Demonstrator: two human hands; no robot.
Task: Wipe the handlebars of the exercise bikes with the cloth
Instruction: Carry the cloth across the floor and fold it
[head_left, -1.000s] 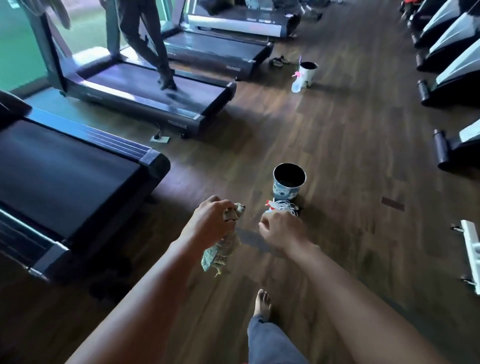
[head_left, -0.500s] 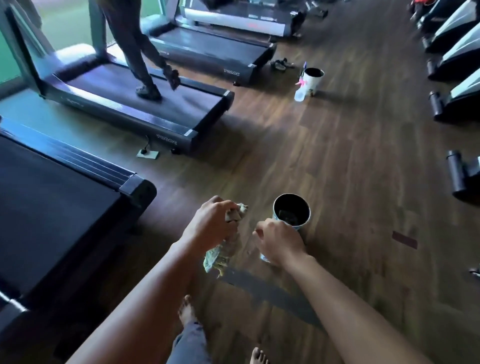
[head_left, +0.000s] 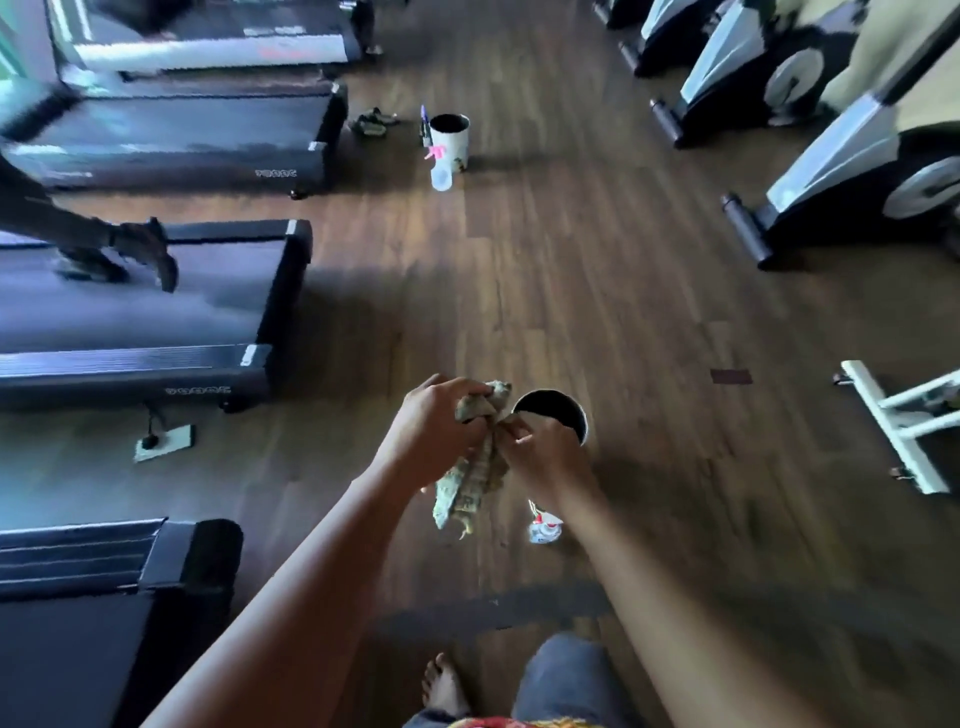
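A crumpled greenish patterned cloth (head_left: 470, 480) hangs between my two hands above the wooden floor. My left hand (head_left: 431, 434) grips its bunched upper part. My right hand (head_left: 540, 457) pinches the cloth's right side, fingers closed on it. The exercise bikes (head_left: 852, 171) stand in a row along the upper right; only their white and black bases show, and their handlebars are out of view.
A dark-mouthed bucket (head_left: 563, 410) stands on the floor just behind my right hand, a spray bottle (head_left: 543, 527) beside it. A second bucket (head_left: 451, 137) with a spray bottle is farther off. Treadmills (head_left: 156, 306) line the left; a person walks on one. A white frame (head_left: 898, 426) lies at right.
The view has swung forward and right, bringing the bikes into sight. My right hand has come over and taken hold of the cloth that only the left hand held.
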